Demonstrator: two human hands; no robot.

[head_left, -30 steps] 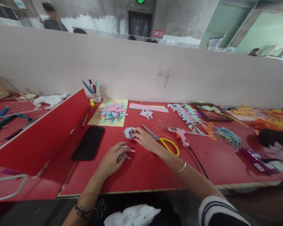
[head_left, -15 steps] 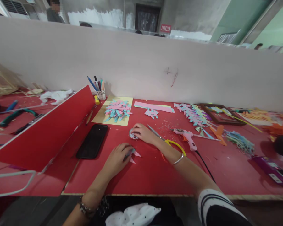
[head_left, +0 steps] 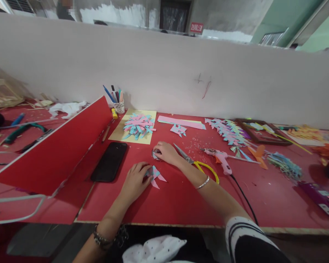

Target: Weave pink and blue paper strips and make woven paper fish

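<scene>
My left hand rests on the red tabletop, thumb and fingers closed on the left side of a folded pink and blue paper piece. The piece's pink points stick out to the right. Just beyond it my right hand bends its fingers over a small round clear dish with something pale in it. Its fingertips are at the dish, partly hidden, and I cannot tell whether they pinch anything inside. Yellow-handled scissors lie beside my right forearm, blades pointing away.
A black phone lies left of my hands, beside a standing red board. Paper strips are heaped on a yellow sheet. Another folded paper piece sits farther back. A pink glue gun trails its cord on the right.
My left hand has drawn slightly back, uncovering more of the folded paper. My right hand stays at the dish. The whole view has shifted slightly.
</scene>
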